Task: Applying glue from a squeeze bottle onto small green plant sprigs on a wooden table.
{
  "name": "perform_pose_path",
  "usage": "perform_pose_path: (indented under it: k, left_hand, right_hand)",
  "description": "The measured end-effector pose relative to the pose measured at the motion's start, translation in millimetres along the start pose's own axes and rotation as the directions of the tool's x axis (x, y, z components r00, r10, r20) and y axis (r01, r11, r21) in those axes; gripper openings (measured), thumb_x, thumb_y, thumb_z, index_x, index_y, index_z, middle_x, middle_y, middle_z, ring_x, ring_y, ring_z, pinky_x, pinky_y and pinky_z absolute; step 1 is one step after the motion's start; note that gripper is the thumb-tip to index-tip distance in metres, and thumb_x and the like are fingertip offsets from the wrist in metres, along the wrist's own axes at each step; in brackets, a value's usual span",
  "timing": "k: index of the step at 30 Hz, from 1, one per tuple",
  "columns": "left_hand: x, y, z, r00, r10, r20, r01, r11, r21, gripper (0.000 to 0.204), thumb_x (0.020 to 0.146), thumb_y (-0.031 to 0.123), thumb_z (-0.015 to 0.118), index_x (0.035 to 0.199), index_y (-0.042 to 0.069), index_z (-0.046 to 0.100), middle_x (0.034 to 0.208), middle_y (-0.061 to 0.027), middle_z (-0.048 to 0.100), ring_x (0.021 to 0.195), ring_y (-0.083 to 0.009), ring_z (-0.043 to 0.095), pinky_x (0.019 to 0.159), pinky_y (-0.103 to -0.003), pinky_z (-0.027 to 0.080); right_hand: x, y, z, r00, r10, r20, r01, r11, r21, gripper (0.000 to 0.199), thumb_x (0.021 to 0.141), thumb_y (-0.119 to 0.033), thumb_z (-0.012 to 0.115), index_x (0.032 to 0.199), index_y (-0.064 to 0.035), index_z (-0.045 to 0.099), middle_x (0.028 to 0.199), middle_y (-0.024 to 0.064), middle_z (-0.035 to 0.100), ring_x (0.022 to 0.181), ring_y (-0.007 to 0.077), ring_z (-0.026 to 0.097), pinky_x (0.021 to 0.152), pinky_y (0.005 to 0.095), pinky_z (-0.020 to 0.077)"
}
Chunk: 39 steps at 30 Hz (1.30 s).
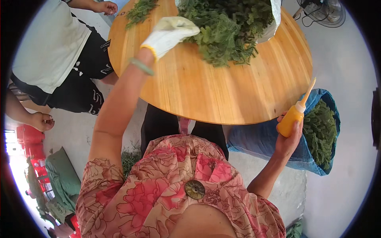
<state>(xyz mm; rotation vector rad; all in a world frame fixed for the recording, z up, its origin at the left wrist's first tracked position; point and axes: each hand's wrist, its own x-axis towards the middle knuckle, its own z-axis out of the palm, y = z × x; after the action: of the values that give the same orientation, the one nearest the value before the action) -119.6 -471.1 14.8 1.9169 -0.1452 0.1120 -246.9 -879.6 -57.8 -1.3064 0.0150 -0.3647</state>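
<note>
My left hand (170, 33) wears a white cotton glove with a yellow cuff and reaches across the round wooden table (222, 91) into a heap of green leafy sprigs (226, 27), its fingers curled on the edge of the greens. My right hand (289, 137) is bare and holds an orange squeeze bottle (293, 117) with a pointed nozzle, upright, just off the table's right front edge. A green bangle (141, 66) sits on my left wrist.
A white sack (274, 20) holds more greens at the table's far side. A blue bag (317, 135) of green sprigs stands on the floor at right. Another person in a pale shirt and black shorts (59, 51) sits at left. A fan (323, 12) stands top right.
</note>
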Motion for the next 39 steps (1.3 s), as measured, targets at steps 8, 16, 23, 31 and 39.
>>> perform_pose_path:
  k: [8, 16, 23, 31, 39]
  left_hand:
    - [-69, -48, -44, 0.972, -0.234, 0.013, 0.234, 0.971, -0.047, 0.032, 0.096, 0.031, 0.061, 0.111, 0.003, 0.060, 0.098, -0.0044, 0.062, 0.081, -0.0097, 0.063, 0.072, -0.026, 0.054]
    - [-79, -117, -55, 0.906, -0.387, -0.173, 0.290, 0.864, -0.412, 0.032, 0.095, 0.024, 0.063, 0.118, 0.001, 0.062, 0.102, -0.0054, 0.063, 0.071, -0.0107, 0.065, 0.064, -0.023, 0.056]
    - [-115, -94, -58, 0.949, -0.298, -0.104, 0.261, 0.927, -0.270, 0.029, 0.096, 0.023, 0.061, 0.115, 0.001, 0.065, 0.086, -0.0019, 0.066, 0.071, -0.0089, 0.064, 0.064, -0.022, 0.054]
    - [-127, -109, -64, 0.974, -0.211, 0.081, 0.224, 0.954, -0.202, 0.025, 0.095, 0.018, 0.063, 0.112, -0.001, 0.065, 0.078, -0.0015, 0.061, 0.065, -0.0075, 0.056, 0.060, -0.023, 0.047]
    - [-128, -107, -62, 0.972, -0.230, 0.051, 0.236, 0.951, -0.200, 0.029, 0.094, 0.018, 0.064, 0.117, 0.000, 0.064, 0.080, -0.0023, 0.064, 0.068, -0.0078, 0.059, 0.062, -0.022, 0.049]
  right_hand:
    - [15, 15, 34, 0.979, 0.101, 0.179, -0.126, 0.983, 0.136, 0.049, 0.095, -0.027, 0.055, 0.133, 0.0000, 0.042, 0.106, 0.0169, 0.059, 0.081, 0.0237, 0.063, 0.063, 0.0346, 0.0502]
    - [20, 5, 64, 0.950, 0.044, 0.309, -0.041, 0.999, -0.016, 0.060, 0.080, -0.020, 0.068, 0.129, 0.0008, 0.041, 0.108, 0.0167, 0.056, 0.085, 0.0261, 0.062, 0.066, 0.0352, 0.0494]
    - [36, 11, 82, 0.944, -0.071, 0.323, -0.025, 0.959, 0.283, 0.065, 0.082, -0.020, 0.071, 0.137, -0.0012, 0.040, 0.128, 0.0139, 0.049, 0.111, 0.0258, 0.050, 0.087, 0.0343, 0.0452]
    - [61, 25, 145, 0.954, -0.001, 0.300, -0.148, 0.869, 0.473, 0.059, 0.083, -0.026, 0.077, 0.125, 0.0028, 0.049, 0.120, 0.0150, 0.056, 0.085, 0.0182, 0.045, 0.066, 0.0272, 0.0370]
    - [44, 29, 179, 0.853, -0.004, 0.522, -0.384, 0.672, 0.633, 0.053, 0.083, -0.027, 0.075, 0.122, 0.0012, 0.052, 0.116, 0.0147, 0.059, 0.077, 0.0152, 0.047, 0.060, 0.0253, 0.0362]
